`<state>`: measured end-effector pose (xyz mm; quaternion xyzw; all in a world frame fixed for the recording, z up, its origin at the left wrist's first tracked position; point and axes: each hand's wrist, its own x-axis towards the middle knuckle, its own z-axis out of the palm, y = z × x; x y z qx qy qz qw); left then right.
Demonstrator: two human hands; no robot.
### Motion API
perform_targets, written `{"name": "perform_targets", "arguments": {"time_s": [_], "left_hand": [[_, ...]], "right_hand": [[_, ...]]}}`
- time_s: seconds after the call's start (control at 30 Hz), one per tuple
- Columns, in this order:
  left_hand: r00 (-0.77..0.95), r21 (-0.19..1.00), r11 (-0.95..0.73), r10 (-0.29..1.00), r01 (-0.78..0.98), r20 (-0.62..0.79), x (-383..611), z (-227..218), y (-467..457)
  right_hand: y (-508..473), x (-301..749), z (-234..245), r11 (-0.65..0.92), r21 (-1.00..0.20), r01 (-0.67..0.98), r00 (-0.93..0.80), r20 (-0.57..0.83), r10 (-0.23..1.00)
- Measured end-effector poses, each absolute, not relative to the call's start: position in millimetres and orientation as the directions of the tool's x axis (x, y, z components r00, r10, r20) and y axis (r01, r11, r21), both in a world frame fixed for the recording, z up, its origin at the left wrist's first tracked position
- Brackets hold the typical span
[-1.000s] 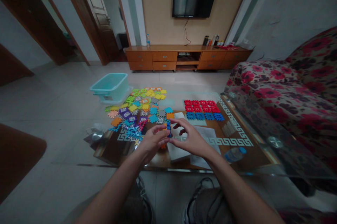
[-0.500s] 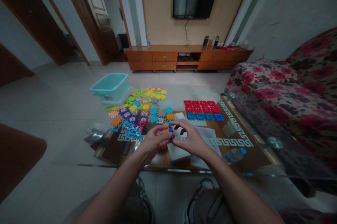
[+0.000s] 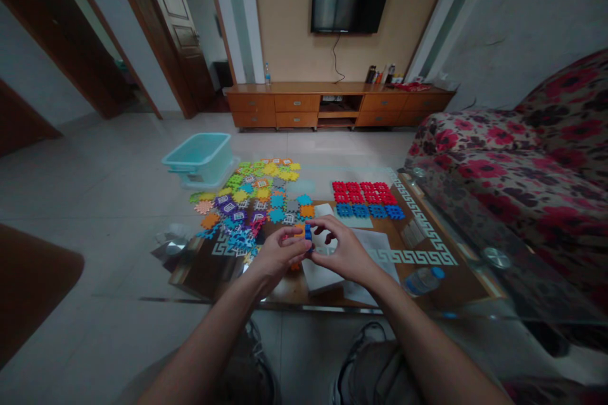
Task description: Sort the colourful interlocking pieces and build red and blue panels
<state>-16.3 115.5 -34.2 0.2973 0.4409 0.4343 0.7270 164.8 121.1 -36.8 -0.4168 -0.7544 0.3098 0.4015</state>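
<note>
Between my two hands a small blue puzzle tile (image 3: 308,235) is held on edge, above the near part of the glass table. My left hand (image 3: 277,254) pinches it from the left, and my right hand (image 3: 342,248) grips it from the right with curled fingers. Beyond my right hand lie rows of red tiles (image 3: 363,192) with a row of blue tiles (image 3: 369,211) in front. To the left spreads a loose heap of tiles in many colours (image 3: 251,202). A white box-like object (image 3: 323,276) lies under my right hand, partly hidden by it.
A turquoise plastic bin (image 3: 202,161) stands at the table's far left. Paper sheets (image 3: 375,241) lie right of the white object. A water bottle (image 3: 424,281) rests near the right front edge. A floral sofa (image 3: 489,151) flanks the right side.
Both hands stay almost in place. The blue tile between the fingers has turned or shifted very slightly.
</note>
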Motion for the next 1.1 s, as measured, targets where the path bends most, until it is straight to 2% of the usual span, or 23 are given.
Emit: {"name": "perform_targets", "arguments": {"time_s": [0.83, 1.1], "left_hand": [[0.245, 0.815, 0.471, 0.88, -0.337, -0.407, -18.3, -39.2, 115.4], [0.301, 0.771, 0.501, 0.862, -0.392, -0.408, -18.7, -41.3, 117.5]], "right_hand": [[120.8, 164.3, -36.1, 0.494, -0.784, 0.376, -0.351, 0.373, 0.859], [119.3, 162.7, -32.3, 0.497, -0.78, 0.381, -0.363, 0.368, 0.856]]}}
